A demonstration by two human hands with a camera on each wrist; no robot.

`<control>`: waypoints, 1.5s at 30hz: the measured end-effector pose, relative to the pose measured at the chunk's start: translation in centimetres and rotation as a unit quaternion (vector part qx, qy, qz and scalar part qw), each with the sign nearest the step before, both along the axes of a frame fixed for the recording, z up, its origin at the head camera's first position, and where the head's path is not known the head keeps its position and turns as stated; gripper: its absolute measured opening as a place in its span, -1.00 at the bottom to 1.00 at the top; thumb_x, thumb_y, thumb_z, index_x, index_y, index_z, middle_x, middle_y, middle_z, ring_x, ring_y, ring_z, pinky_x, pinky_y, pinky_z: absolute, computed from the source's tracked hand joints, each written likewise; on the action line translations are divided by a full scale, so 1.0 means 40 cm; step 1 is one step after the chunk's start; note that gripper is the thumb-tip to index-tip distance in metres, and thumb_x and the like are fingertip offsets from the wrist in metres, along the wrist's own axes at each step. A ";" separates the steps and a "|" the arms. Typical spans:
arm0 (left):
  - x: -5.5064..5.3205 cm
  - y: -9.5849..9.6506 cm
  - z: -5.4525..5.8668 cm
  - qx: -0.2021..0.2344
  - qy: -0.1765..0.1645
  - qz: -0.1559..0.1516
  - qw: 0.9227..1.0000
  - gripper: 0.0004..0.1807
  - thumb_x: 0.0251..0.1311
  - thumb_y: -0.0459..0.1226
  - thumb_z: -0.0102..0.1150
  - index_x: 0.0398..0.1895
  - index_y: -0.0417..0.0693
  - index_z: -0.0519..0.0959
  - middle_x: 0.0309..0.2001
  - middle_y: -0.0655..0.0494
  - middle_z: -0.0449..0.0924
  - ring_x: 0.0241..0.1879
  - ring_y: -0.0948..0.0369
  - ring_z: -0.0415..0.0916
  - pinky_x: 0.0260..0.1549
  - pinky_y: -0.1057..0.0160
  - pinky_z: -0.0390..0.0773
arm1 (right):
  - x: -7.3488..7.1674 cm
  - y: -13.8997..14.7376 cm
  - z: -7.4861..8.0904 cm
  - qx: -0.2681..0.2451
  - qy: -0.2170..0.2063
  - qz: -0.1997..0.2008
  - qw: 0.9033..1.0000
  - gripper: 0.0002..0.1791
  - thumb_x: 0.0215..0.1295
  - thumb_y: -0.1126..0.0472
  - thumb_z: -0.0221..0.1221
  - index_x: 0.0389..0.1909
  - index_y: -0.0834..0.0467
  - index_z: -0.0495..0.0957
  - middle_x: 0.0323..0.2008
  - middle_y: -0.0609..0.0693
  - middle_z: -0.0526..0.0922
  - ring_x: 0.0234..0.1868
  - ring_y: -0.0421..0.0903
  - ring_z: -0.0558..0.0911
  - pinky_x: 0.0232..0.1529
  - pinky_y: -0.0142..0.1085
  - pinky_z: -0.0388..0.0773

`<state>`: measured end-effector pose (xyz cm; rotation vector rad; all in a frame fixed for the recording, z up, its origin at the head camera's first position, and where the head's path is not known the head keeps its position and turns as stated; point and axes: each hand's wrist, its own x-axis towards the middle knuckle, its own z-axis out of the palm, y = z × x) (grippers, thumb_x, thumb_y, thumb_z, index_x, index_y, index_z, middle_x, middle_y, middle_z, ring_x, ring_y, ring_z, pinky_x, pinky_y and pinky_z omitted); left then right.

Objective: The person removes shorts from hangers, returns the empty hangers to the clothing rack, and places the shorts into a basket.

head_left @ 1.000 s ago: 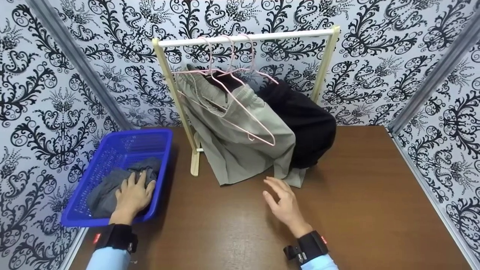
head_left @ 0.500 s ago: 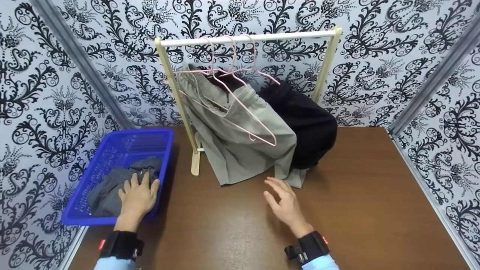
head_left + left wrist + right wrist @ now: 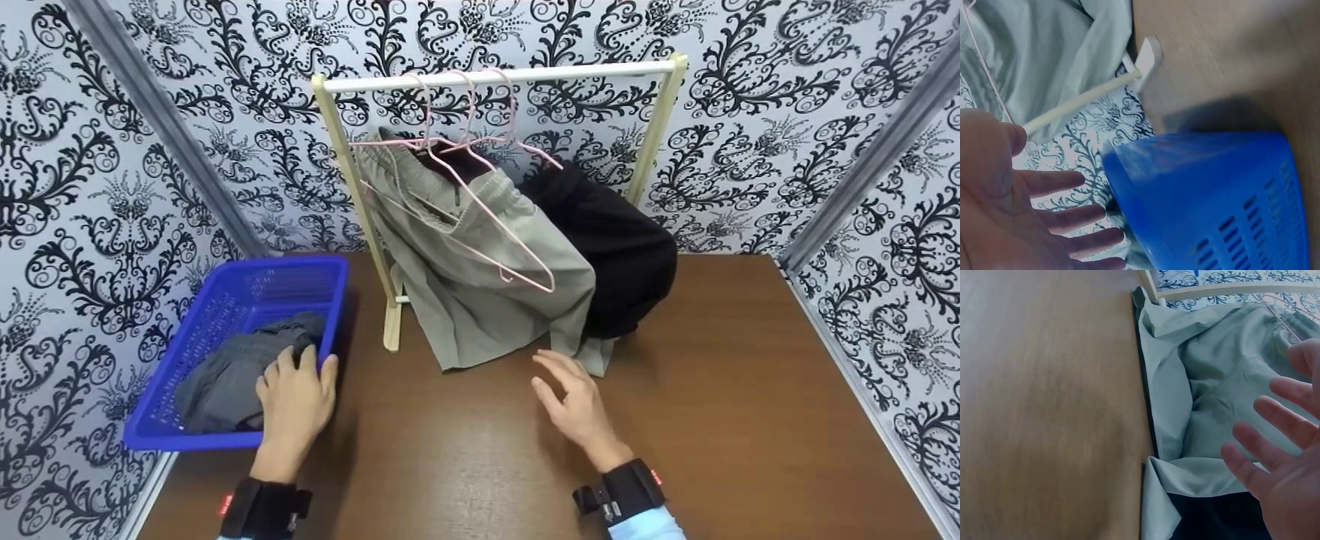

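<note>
My left hand (image 3: 298,397) is over the near right rim of the blue basket (image 3: 139,436), its fingers spread and holding nothing. In the left wrist view those fingers stand apart beside the basket wall. Dark grey crumpled clothing (image 3: 225,382) lies inside the basket. My right hand (image 3: 576,401), fingers loosely extended, hovers over the table just in front of the grey-green shorts (image 3: 510,262). These hang from a pink hanger (image 3: 529,255) on the rack. Behind them hangs a black garment (image 3: 630,255), partly hidden by the shorts.
The small rack with a white rod (image 3: 585,73) and pale wooden posts stands at the back of the brown table (image 3: 735,405). Several pink hangers hook over its left half. Patterned wall panels (image 3: 750,150) enclose the table at the back and sides.
My left hand has moved right and slightly nearer, from over the grey clothing to the basket's rim. The right hand has hardly moved.
</note>
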<state>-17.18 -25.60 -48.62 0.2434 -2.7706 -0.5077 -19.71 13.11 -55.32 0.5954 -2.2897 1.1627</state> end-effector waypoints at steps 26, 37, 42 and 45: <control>-0.018 0.201 -0.031 0.078 0.229 -0.086 0.966 -0.53 0.40 -0.29 0.16 0.28 -0.40 0.51 0.18 -0.37 0.55 0.15 -0.30 0.51 0.07 -0.31 0.47 | -0.034 0.038 0.091 -0.029 0.040 0.003 0.999 -0.62 0.25 0.38 0.35 0.10 0.29 0.67 0.11 0.17 0.70 0.16 0.15 0.65 0.30 -0.46 0.37; -0.045 0.273 -0.019 0.071 0.250 -0.122 0.958 -0.48 0.37 -0.28 0.20 0.34 -0.34 0.48 0.28 -0.34 0.50 0.24 -0.25 0.46 0.10 -0.28 0.46 | -0.054 0.049 0.118 -0.031 0.055 -0.001 0.998 -0.61 0.24 0.40 0.35 0.11 0.28 0.68 0.11 0.15 0.70 0.14 0.14 0.65 0.29 -0.41 0.40; -0.060 0.294 -0.016 0.059 0.259 -0.135 0.955 -0.47 0.35 -0.27 0.20 0.33 -0.35 0.49 0.32 -0.32 0.47 0.26 -0.25 0.44 0.16 -0.27 0.43 | -0.063 0.055 0.132 -0.027 0.059 0.001 0.998 -0.60 0.25 0.40 0.34 0.13 0.30 0.66 0.12 0.17 0.69 0.16 0.15 0.63 0.31 -0.34 0.41; -0.067 0.306 -0.009 0.049 0.257 -0.141 0.955 -0.47 0.37 -0.24 0.17 0.33 -0.34 0.49 0.34 -0.30 0.45 0.26 -0.25 0.43 0.19 -0.27 0.42 | -0.068 0.059 0.139 -0.023 0.056 0.003 0.998 -0.60 0.28 0.40 0.32 0.15 0.30 0.65 0.14 0.18 0.68 0.18 0.16 0.63 0.27 -0.14 0.47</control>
